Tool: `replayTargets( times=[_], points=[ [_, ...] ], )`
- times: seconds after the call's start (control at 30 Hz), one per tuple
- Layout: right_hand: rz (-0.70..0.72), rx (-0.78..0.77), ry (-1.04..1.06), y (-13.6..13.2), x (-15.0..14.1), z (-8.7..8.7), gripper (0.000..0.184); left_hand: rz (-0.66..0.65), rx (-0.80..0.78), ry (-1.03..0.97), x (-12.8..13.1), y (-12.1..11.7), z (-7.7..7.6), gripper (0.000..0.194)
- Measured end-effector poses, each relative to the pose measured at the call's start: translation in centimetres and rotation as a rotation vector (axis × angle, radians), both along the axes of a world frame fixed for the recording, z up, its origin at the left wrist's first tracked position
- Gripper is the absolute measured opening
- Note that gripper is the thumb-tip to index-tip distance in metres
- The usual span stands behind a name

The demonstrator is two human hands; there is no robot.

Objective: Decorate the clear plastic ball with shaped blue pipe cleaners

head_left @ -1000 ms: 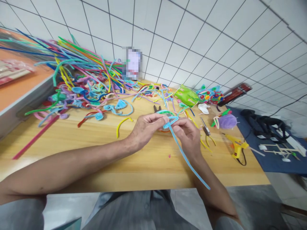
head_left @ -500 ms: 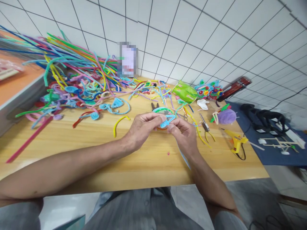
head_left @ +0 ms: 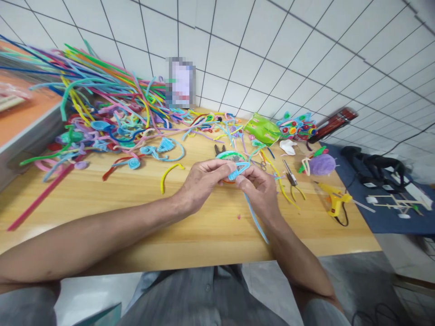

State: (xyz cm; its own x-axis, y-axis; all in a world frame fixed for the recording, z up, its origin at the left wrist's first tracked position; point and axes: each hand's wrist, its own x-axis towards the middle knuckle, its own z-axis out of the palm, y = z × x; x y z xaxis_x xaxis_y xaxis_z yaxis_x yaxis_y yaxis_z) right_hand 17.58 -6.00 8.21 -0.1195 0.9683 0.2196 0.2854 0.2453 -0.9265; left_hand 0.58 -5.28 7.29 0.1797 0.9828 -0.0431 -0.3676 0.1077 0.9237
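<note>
A light blue pipe cleaner, folded into tight bends at one end, is pinched between my two hands over the wooden table. My left hand grips the bent part with thumb and forefinger. On the other side, my right hand has its fingers closed on the same pipe cleaner, and its long tail hangs below toward the table edge. Behind the fingers lies a round thing with a green and light blue rim, partly hidden. Dark plier jaws show beside it.
A large heap of coloured pipe cleaners fills the back left. On the right are pliers, a yellow glue gun and a purple fuzzy ball. A green packet rests near the tiled wall. A yellow piece lies left of my hands.
The pipe cleaner's hanging tail has swung slightly left and shows more below my right hand. Its bent end has turned a little. Both hands stay nearly in place.
</note>
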Motion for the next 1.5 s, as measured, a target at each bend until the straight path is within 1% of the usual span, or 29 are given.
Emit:
replayTargets(
  times=[0.13,0.3,0.47,0.63,0.7,0.83,0.93,1.03,1.17,1.23,1.33,1.4,1.43,1.5],
  points=[
    [-0.003,-0.029,0.053,0.1,0.0,-0.7,0.018,-0.036,0.005,-0.013,0.1,0.1,-0.4,0.031],
    [-0.021,-0.013,0.066,0.2,0.3,-1.1,0.015,-0.053,0.026,-0.075,0.2,0.1,-0.8,0.038],
    [-0.051,0.084,-0.031,0.0,0.1,-0.7,0.019,-0.056,0.11,-0.029,0.2,0.0,-0.8,0.035],
    [-0.064,0.123,-0.091,-0.1,-0.3,-0.6,0.018,-0.072,0.118,0.037,0.1,0.0,-1.0,0.032],
    [-0.06,0.126,-0.103,-0.1,-0.3,-0.7,0.018,-0.075,0.109,0.035,0.0,0.0,-1.0,0.03],
    [-0.053,0.102,-0.106,0.1,-0.1,-0.6,0.017,-0.099,0.087,0.014,0.1,0.0,-0.8,0.029],
    [-0.056,0.086,-0.107,0.1,-0.1,-0.6,0.015,-0.073,0.079,0.051,-0.1,0.0,-0.5,0.032],
    [-0.049,0.103,-0.112,0.1,-0.1,-0.6,0.014,-0.054,0.083,0.099,-0.3,0.2,-0.2,0.035],
    [-0.061,0.095,-0.144,0.2,0.0,-0.5,0.015,-0.078,0.075,0.09,-0.3,0.4,-0.1,0.037],
    [-0.035,0.074,-0.154,0.3,0.4,-0.3,0.017,-0.081,0.064,0.084,-0.3,0.5,-0.1,0.037],
    [0.072,0.048,-0.151,0.6,1.4,0.2,0.016,-0.052,0.021,0.055,-0.3,0.6,-0.1,0.036],
    [0.085,0.1,-0.143,0.8,2.2,0.6,0.012,-0.047,-0.028,0.003,-0.2,0.7,-0.1,0.035],
    [0.07,0.164,-0.159,1.0,2.6,0.8,0.01,-0.052,-0.057,-0.023,-0.2,0.7,-0.1,0.035],
    [0.04,0.341,-0.247,1.3,3.1,1.0,0.014,-0.069,-0.116,-0.062,-0.1,0.6,-0.1,0.034]
  ],
)
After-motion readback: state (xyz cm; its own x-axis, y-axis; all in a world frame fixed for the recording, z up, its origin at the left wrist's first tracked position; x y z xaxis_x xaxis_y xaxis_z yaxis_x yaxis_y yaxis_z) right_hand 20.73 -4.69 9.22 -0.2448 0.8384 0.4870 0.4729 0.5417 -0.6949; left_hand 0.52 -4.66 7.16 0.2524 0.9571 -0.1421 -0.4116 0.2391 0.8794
